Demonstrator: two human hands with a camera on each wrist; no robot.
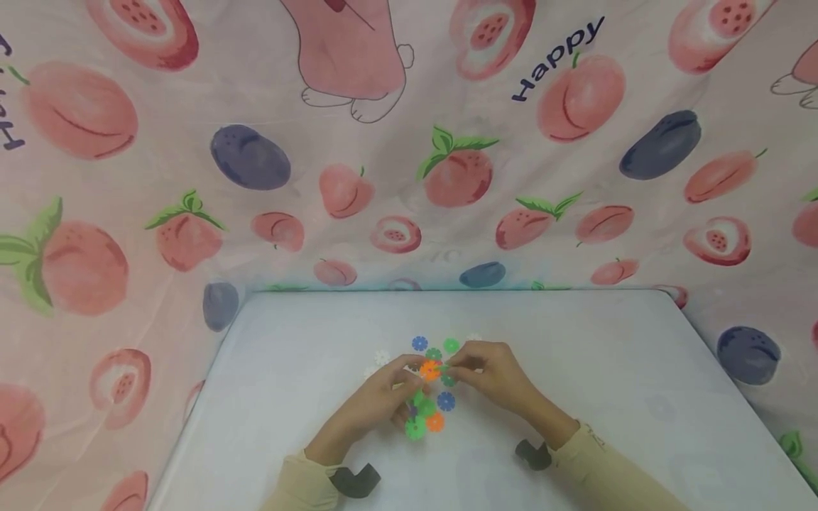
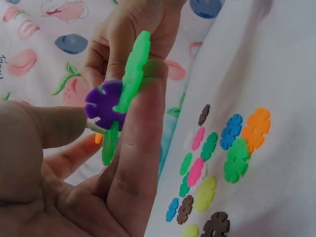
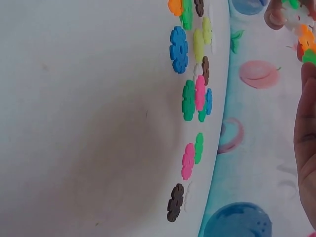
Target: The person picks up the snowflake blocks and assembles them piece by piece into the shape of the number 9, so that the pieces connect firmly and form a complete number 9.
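A pale pink patterned cloth (image 1: 396, 145) hangs behind the white tabletop (image 1: 626, 383) and shows along its left and right sides too, with a bluish tint near the back edge. Its print mixes whole peaches (image 1: 581, 99), sliced fruit halves (image 1: 396, 234) and dark blue plums (image 1: 661, 145). Higher up, the word "Happy" (image 1: 558, 59) slants upward, and a pink animal figure (image 1: 351, 53) with white paws is cut off by the top edge of the head view.

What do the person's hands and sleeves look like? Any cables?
Left hand and right hand: bare, no gloves. Left sleeve and right sleeve: pale beige-yellow, long. Dark bent piece beside each cuff. No cables visible.
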